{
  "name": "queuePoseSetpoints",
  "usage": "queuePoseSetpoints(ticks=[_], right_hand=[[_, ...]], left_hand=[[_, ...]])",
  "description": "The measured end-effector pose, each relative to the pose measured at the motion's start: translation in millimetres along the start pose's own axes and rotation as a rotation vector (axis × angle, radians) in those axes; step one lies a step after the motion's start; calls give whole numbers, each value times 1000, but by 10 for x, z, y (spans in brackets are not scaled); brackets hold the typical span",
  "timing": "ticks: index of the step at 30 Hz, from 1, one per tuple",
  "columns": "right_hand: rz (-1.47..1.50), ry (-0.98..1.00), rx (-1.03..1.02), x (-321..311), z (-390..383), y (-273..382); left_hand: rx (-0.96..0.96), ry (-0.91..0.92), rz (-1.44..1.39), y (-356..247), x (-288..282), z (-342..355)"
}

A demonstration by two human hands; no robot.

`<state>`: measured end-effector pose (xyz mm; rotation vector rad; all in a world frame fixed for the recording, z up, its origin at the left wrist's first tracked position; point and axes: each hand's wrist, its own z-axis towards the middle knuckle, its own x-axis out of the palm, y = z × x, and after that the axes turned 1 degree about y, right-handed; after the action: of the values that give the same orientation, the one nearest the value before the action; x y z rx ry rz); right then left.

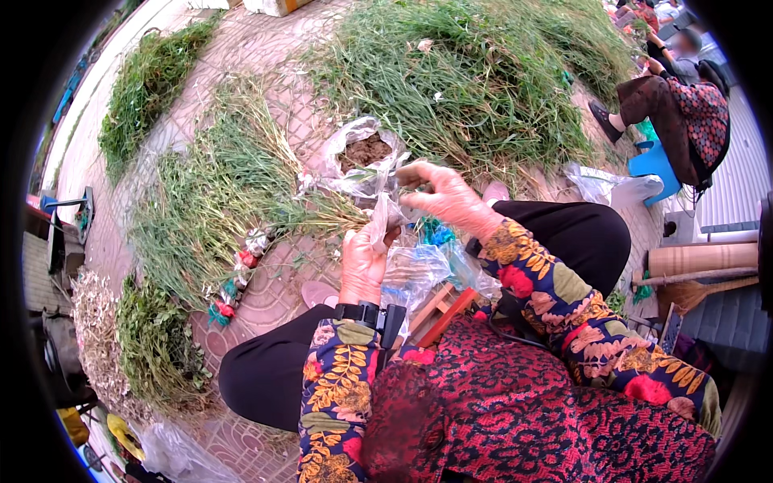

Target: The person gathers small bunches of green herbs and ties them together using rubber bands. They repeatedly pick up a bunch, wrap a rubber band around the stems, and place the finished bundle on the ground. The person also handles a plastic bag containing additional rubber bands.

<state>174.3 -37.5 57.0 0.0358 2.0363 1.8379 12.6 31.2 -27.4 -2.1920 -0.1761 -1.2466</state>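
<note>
Being clasped in curled fingers of left hand (pixel 364 259): clear plastic (pixel 385 216), gathered beside stalk ends of grass bunch (pixel 336 211), seemingly so film is steadied. Right hand (pixel 441 193) raised just beside, fingers parted, nothing visibly gripped; contact with film cannot be told. Plastic bag (pixel 332 161) of brown soil-like matter (pixel 365 153) set mouth-up ahead, presumably for easy reach. Stalk tips hidden by film; left fingertips partly obscured.
</note>
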Motion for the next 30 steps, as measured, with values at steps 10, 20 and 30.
queuePoseSetpoints(ticks=[10, 20, 30], right_hand=[[-428, -154, -511, 244, -105, -22], [-618, 28, -702, 261, -318, 90], [-263, 2, 173, -178, -294, -273]], left_hand=[[74, 89, -39, 5, 34, -24], [-29, 28, -162, -6, 28, 104], [-96, 41, -306, -118, 181, 24]])
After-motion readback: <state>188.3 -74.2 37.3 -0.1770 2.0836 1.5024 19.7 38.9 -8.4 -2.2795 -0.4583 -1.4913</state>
